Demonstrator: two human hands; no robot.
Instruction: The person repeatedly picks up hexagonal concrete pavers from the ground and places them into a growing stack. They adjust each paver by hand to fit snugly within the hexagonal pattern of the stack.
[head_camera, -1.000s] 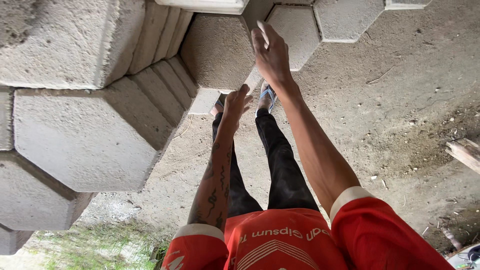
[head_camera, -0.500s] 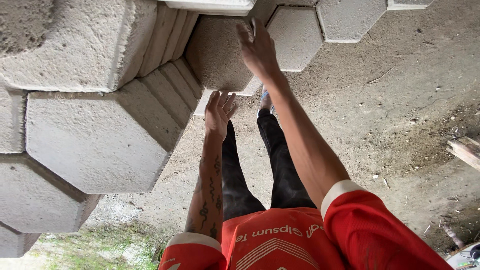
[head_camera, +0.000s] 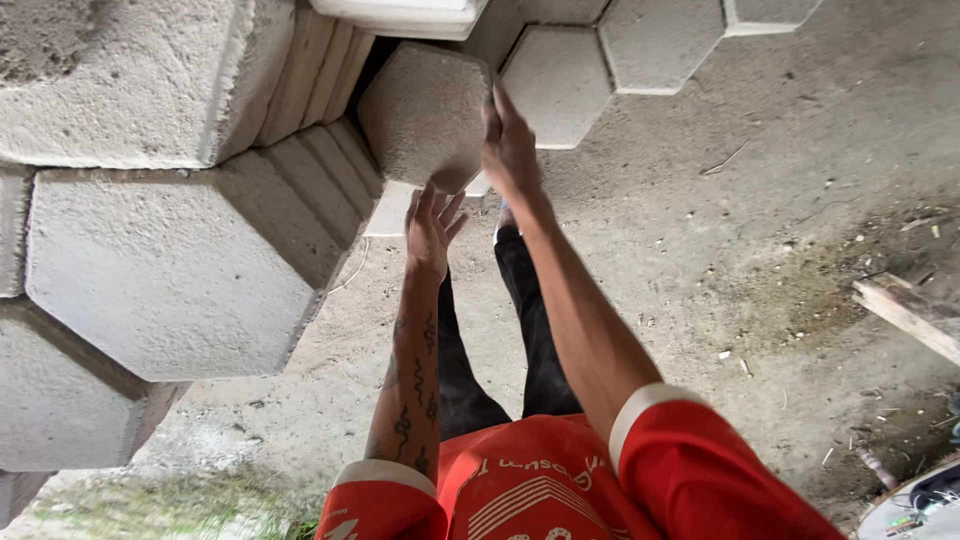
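Note:
A grey hexagonal concrete block stands tilted on edge next to the stack of hexagonal blocks on my left. My right hand is clamped flat on the block's right edge. Just below it is my left hand, fingers spread, with the fingertips reaching the block's lower edge. Under my arms I see my black trousers and red shirt with white-trimmed sleeves.
More hexagonal blocks lie flat on the ground beyond the held one. The ground is bare dirt and concrete. A wooden plank lies at the right edge, and grass shows at the lower left.
The block has shifted left toward the stack with my right hand staying on its edge. My left hand has risen from below and now reaches the block's lower edge.

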